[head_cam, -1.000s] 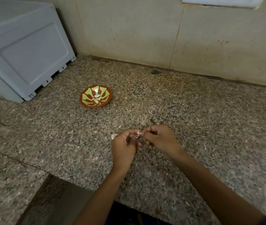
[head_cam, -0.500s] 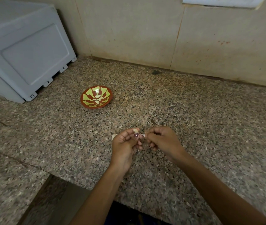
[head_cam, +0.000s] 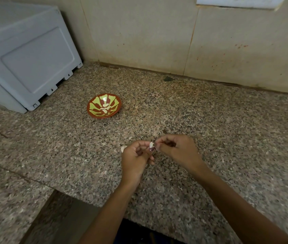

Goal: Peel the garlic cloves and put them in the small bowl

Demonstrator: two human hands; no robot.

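Speckled granite counter (head_cam: 210,138). Near its front edge, left hand (head_cam: 136,161) and right hand (head_cam: 178,150) both pinch a small garlic clove (head_cam: 151,146): whitish, purplish skin partly attached.

A speckled granite desk (head_cam: 210,124) runs to a beige tiled wall (head_cam: 139,32); a pale grey plastic box (head_cam: 27,55) sits at the far left corner, and a dark chip (head_cam: 168,78) lies by the wall
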